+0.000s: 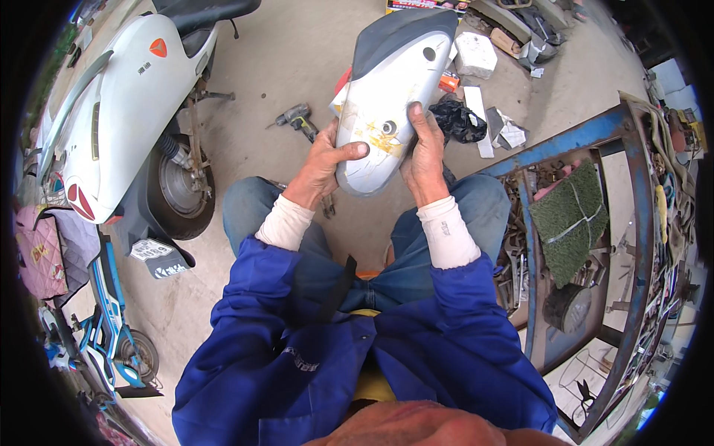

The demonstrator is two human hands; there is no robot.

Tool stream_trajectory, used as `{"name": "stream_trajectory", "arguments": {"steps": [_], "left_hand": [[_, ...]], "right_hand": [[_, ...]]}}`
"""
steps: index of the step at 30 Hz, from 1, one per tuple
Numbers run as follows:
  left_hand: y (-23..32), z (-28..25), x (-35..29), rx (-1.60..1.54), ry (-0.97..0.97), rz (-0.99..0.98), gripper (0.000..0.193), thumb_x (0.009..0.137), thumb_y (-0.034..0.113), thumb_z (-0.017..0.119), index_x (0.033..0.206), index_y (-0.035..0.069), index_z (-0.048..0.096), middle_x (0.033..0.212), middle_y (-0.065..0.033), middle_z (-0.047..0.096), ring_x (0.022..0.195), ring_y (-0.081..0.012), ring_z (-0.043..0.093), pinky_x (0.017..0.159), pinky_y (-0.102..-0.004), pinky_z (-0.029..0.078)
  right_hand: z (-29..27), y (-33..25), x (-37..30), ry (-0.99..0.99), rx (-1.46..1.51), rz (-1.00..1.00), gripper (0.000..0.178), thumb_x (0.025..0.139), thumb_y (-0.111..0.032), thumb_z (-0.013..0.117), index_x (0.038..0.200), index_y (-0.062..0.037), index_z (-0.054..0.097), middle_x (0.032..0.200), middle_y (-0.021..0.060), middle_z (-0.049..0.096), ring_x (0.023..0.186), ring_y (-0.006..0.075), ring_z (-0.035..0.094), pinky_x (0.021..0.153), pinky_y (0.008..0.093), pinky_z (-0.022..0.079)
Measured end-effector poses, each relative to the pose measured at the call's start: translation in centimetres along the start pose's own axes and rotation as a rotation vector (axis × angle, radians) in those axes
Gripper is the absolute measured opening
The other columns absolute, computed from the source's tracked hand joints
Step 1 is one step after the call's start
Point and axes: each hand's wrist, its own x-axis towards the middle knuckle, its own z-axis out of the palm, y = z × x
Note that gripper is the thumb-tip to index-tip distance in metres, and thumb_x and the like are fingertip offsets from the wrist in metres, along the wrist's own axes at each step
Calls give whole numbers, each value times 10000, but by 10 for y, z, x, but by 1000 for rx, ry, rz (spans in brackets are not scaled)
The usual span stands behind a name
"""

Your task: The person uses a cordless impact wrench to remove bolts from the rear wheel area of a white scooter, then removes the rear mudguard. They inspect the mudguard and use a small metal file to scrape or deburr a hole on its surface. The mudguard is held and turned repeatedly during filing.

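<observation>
I hold a long, rounded white scooter panel (387,97) with a dark grey far end out in front of me, above my knees. Yellowish stains and scratches mark its near part, around a round hole with metal in it, and a dark round spot sits farther up. My left hand (323,165) grips its left edge, thumb lying across the top face. On the opposite edge, my right hand (425,157) is closed with its thumb pointing up along the panel. The fingers beneath are partly hidden. A cordless drill (299,123) lies on the floor left of the panel.
A white scooter (123,104) stands at the left, with a blue and white kick scooter (111,334) nearer. To my right is a blue metal-framed bench (587,134) with tools and a green turf piece (569,219). A black plastic bag (457,121) and white foam block (476,56) lie beyond.
</observation>
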Motion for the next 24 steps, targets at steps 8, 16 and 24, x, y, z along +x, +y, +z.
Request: {"name": "stream_trajectory", "arguments": {"steps": [8,16,24], "left_hand": [[0,1,3,15,29,105,878,766,170,854,1490,-60,413,1360,-219,625,1200,-342,673,1058,-458,549],[-5,-6,17,-118,38,93,766,835,121,817,1491,9,439,1338,-178,645,1162,-324,685,1016,-455,576],[4,-1,10,-121,25,139,765,894,169,762,1541,1,392,1428,-190,590,1250,-327,646,1069,-451,547]], "right_hand": [[-7,-1,7,76,-541,-37,706,945,-462,768,1363,78,590,1258,172,686,1109,223,656,959,358,524],[-21,-130,-51,83,-848,-610,190,952,-82,719,1110,21,737,1222,106,645,1149,183,616,954,315,514],[0,-290,-155,185,-1566,-1038,178,908,-72,751,1080,-27,750,1118,139,674,1044,281,681,892,375,552]]}}
